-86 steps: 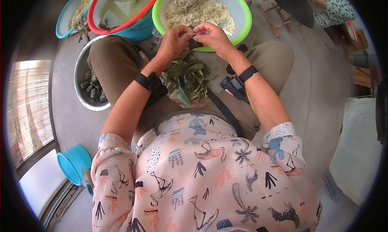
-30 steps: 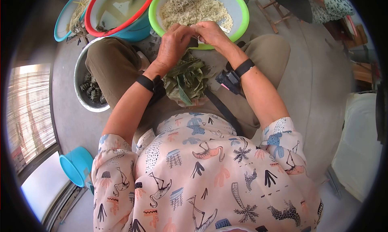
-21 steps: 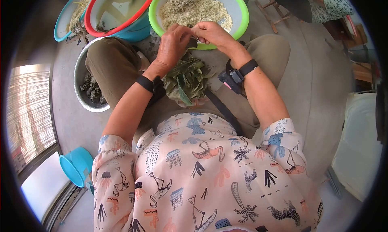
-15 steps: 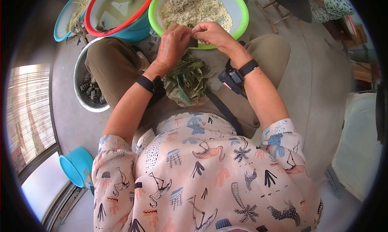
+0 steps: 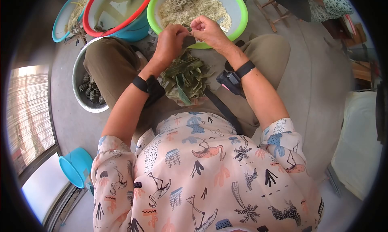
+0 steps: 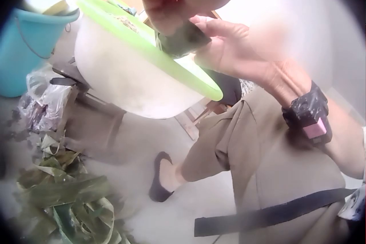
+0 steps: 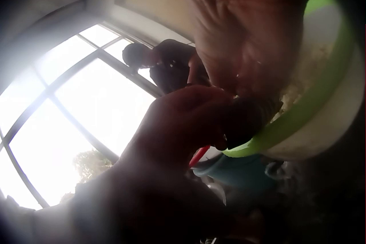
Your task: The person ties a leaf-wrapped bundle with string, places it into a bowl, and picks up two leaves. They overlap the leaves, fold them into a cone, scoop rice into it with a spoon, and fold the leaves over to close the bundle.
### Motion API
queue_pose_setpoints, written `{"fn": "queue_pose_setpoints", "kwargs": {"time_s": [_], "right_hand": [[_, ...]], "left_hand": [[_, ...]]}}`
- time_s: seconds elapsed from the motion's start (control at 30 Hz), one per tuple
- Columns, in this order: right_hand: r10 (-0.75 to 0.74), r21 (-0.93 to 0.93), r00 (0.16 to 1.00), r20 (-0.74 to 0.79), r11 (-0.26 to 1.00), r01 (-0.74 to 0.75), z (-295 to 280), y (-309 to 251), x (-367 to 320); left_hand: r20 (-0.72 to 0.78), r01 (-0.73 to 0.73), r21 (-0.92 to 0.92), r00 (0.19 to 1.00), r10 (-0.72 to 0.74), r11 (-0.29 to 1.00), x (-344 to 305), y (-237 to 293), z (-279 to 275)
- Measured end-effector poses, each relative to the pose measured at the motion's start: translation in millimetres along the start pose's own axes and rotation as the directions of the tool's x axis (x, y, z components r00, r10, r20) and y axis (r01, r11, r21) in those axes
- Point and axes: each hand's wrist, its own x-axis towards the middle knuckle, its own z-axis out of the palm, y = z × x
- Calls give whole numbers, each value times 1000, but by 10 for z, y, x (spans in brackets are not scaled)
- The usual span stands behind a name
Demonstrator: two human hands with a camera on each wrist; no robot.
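Note:
In the head view my left hand (image 5: 169, 40) grips a dark green leaf-wrapped rice dumpling (image 5: 188, 41) in front of the green-rimmed basin (image 5: 243, 17). My right hand (image 5: 211, 33) meets it from the other side, thumb and curled fingers pinching at its upper tip; I cannot tell whether a string is caught there too. The left wrist view has the dumpling (image 6: 186, 39) between both hands, its pointed end toward the right palm. Cooked-looking pale rice (image 5: 194, 13) fills the basin, with a bundle of strings (image 5: 184, 1) on top. Loose leaves (image 5: 186, 80) are piled below my hands.
A metal basin (image 5: 76, 80) of tied dumplings (image 5: 95, 95) stands beside my left leg. Behind it are a red-rimmed tub (image 5: 86, 20) of cloudy water and a blue-rimmed basin (image 5: 57, 36). A wooden stool (image 5: 273, 13) and another person (image 5: 331, 3) are at the upper right.
My right hand has risen slightly and turned at the dumpling's tip. My left hand has shifted a little left and rolled, still holding the dumpling. The basins stay put.

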Motion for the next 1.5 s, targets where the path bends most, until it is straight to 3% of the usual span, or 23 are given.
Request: {"fn": "queue_pose_setpoints", "kwargs": {"time_s": [0.03, 0.07, 0.13, 0.23, 0.53, 0.93, 1.5], "right_hand": [[-36, 18, 999, 7, 999, 36, 1, 14, 2], [-34, 17, 999, 11, 999, 33, -2, 26, 3], [-46, 27, 998, 38, 999, 45, -5, 23, 0], [-14, 88, 999, 48, 996, 9, 1, -41, -33], [-47, -32, 999, 7, 998, 47, 50, -3, -16], [25, 43, 999, 26, 999, -26, 36, -27, -43], [10, -12, 1000, 0, 1000, -10, 29, -4, -30]], "left_hand": [[84, 195, -68, 978, -189, 978, 6, -6, -12], [83, 198, -69, 978, -192, 978, 14, -18, -39], [323, 484, -257, 859, -397, 837, 40, -5, -128], [366, 544, -392, 832, -417, 742, 31, -91, -147], [420, 591, -461, 802, -424, 662, 27, -126, -138], [424, 572, -626, 820, -383, 530, 4, -120, -201], [331, 553, -537, 832, -444, 637, 9, -254, -178]]}}
